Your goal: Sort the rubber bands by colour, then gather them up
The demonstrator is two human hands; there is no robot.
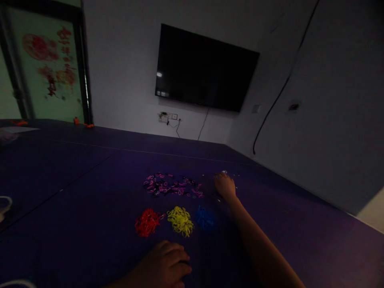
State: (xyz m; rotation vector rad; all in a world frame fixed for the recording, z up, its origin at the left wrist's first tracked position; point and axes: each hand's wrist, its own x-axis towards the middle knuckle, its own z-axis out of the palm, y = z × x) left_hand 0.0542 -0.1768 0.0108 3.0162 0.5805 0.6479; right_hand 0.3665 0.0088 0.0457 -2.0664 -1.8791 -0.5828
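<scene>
Small elastic bands lie on a dark purple surface in dim light. Nearest me are a red pile [147, 222], a yellow pile [181, 221] and a blue pile [205, 218], side by side. Beyond them spreads a loose scatter of pink and black bands [173, 187]. My left hand [169, 264] rests open on the surface just in front of the red and yellow piles, fingers loosely bent and holding nothing visible. Stretched forward, my right hand [225, 185] is low over the surface right of the scatter, among small white bits [224, 171]; its fingertips are too dark to make out.
A wide purple tabletop [90, 176] with seams reaches the wall. On the wall hang a dark television [204, 68], sockets [168, 116] and cables. Small orange objects [76, 121] stand far left near a glass door. A white curved edge [6, 202] shows at the left.
</scene>
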